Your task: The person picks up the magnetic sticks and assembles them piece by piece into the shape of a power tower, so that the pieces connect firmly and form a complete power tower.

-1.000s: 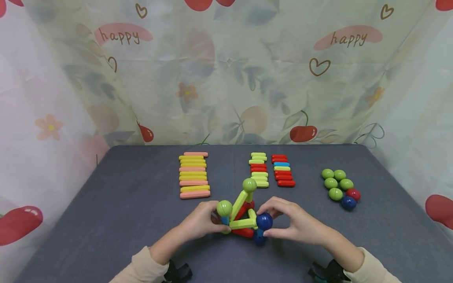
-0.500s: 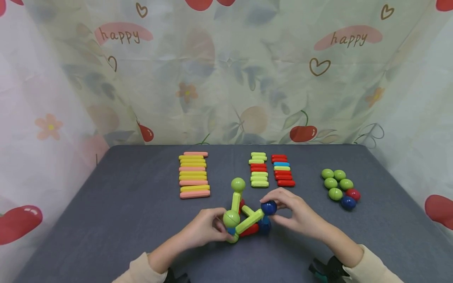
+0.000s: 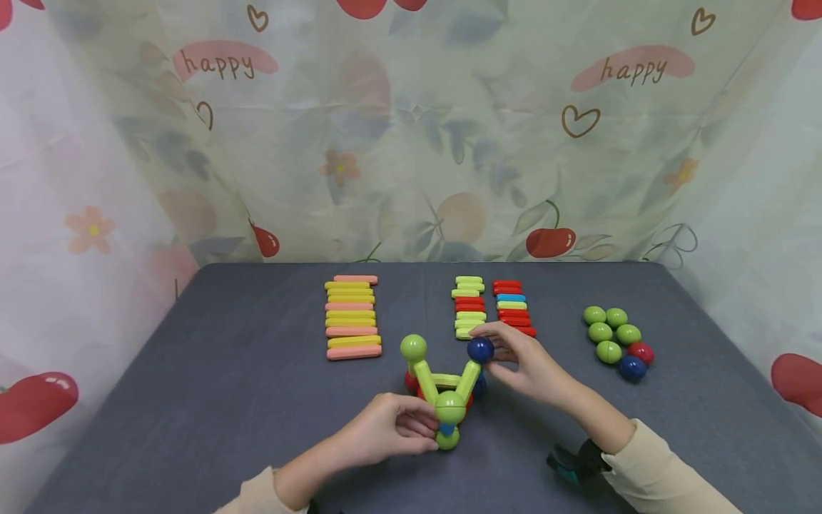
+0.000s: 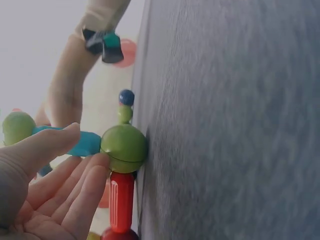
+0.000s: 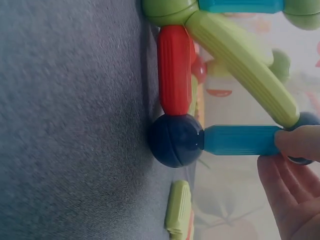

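A toy frame of balls and rods stands mid-table. Its base has red rods (image 5: 175, 70), a lime rod (image 3: 445, 380) and a lower dark blue ball (image 5: 175, 141). Above, lime rods run from the front upper green ball (image 3: 450, 407) to another green ball (image 3: 414, 348) and the upper dark blue ball (image 3: 480, 350). My left hand (image 3: 401, 428) pinches the front blue rod (image 4: 85, 143) between thumb and fingers, just above the lower green ball (image 4: 124, 148). My right hand (image 3: 523, 360) grips the upper dark blue ball, its thumb reaching the blue rod (image 5: 242, 140) below.
Pink and yellow rods (image 3: 349, 314) lie stacked in a column at back left. Two columns of shorter rods, lime and red (image 3: 469, 308), lie behind the frame, partly overlapped by my right hand. Several loose green balls (image 3: 600, 333), a red ball (image 3: 641, 353) and a dark blue ball (image 3: 632, 368) sit at right.
The frame has turned counterclockwise as seen from above. The green corner by my left hand has come round to the front; my right hand has moved away from me with the dark blue ball.
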{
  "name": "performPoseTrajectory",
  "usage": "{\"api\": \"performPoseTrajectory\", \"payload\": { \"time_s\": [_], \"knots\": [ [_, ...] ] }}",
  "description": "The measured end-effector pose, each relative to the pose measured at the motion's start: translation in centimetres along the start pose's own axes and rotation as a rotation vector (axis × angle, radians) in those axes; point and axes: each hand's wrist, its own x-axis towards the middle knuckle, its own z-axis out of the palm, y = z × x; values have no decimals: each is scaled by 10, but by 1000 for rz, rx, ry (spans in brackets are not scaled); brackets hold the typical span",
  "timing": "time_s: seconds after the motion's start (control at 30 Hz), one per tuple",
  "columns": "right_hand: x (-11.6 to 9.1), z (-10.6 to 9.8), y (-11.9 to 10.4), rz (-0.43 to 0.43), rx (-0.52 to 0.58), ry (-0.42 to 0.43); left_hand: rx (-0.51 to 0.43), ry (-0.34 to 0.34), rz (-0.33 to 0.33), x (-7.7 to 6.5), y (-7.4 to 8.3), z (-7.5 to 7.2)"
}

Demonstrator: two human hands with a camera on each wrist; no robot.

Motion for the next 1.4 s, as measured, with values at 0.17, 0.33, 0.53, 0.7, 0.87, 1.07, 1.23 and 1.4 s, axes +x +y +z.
{"api": "performPoseTrajectory", "payload": {
  "time_s": [0.17,0.33,0.53,0.7,0.87,1.07,1.23,1.4],
  "knots": [
    [4,0,3,41,-22,24,-32,-37,-18,1,0,4],
    [1,-4,0,55,-60,41,-53,-57,-43,2,1,7],
    [-5,-7,-2,111,4,8,-92,-107,-60,4,2,13],
    [-5,-1,0,133,30,-8,-110,-166,-50,5,4,18],
    [-6,3,1,145,24,13,-86,-201,-38,3,3,16],
    [-5,3,-1,167,34,3,162,-249,-5,-4,6,-20],
    [-4,3,-1,172,48,-7,377,-165,14,-7,4,-67],
    [-4,3,-1,171,58,-12,598,251,-48,-1,-7,-97]
  ]
}}
